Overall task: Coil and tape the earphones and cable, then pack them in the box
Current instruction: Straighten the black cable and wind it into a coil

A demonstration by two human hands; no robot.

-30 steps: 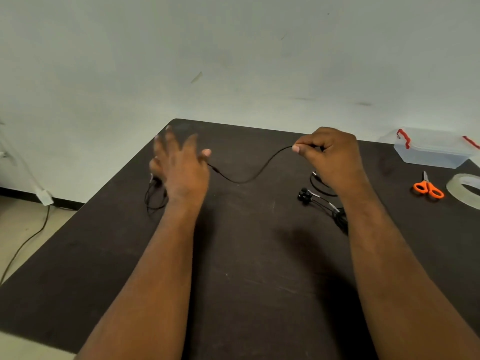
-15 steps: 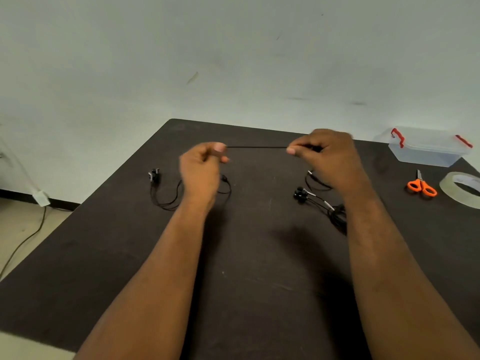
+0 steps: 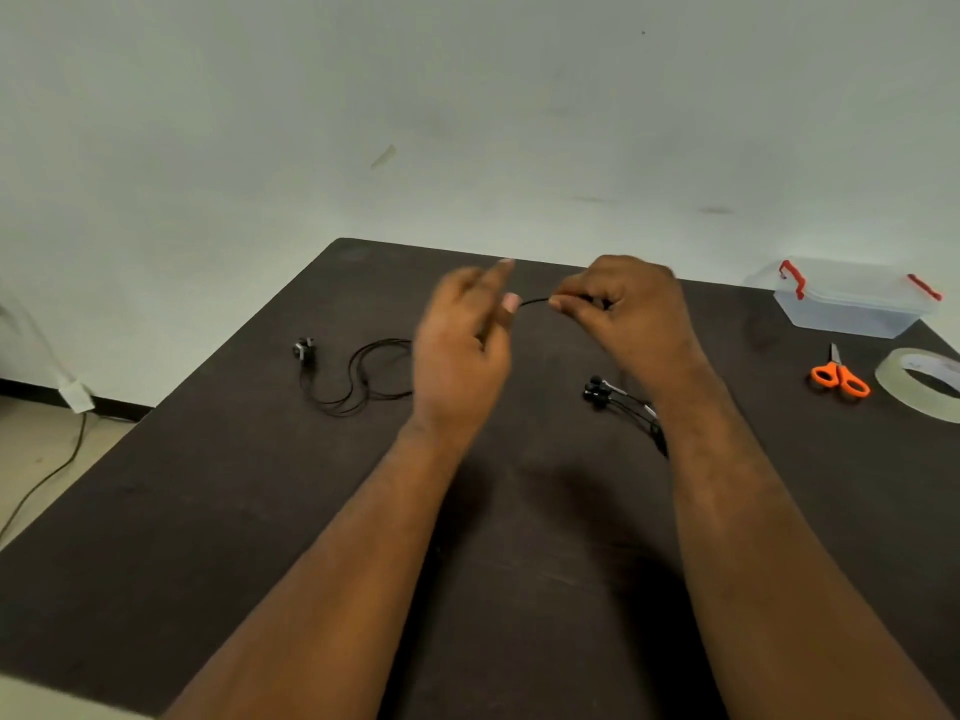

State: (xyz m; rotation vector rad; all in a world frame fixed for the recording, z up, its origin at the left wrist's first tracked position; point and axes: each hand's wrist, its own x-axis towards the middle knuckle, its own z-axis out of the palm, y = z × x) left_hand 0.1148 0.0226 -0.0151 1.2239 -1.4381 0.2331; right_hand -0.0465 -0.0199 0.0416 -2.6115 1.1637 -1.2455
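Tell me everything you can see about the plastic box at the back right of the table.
The plastic box is a small container of clear, slightly frosted plastic. Its lid is on, and there is a red clip latch at each end. It sits upright and flat near the far right corner of the dark table, behind the orange scissors and the tape roll. Nothing touches it but the table. No contents can be made out through its walls.

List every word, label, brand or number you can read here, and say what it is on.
None can be read.
Tape roll: faint marks on its inner face, too blurred to read.
Plastic box, scissors, earphones: no lettering visible.
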